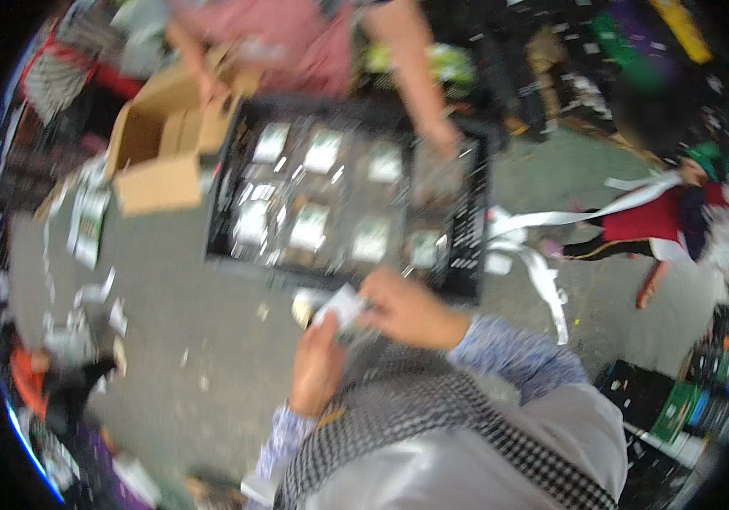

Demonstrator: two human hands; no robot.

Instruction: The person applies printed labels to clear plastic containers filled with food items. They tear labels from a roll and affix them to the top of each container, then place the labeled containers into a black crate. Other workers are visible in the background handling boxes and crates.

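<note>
At the lower centre of the frame, the left hand (317, 367) and right hand (408, 310) both grip 1 small white packet (340, 306), pinched between their fingers. Just above it sits a black crate (470, 223) of packets; a cardboard box (157, 155) lies upper left.

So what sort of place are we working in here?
Probably an informal packing spot on a concrete floor: a black plastic crate of labelled packets, an open cardboard box and strewn paper scraps. Both hands, left and right, hold a small packet.
</note>
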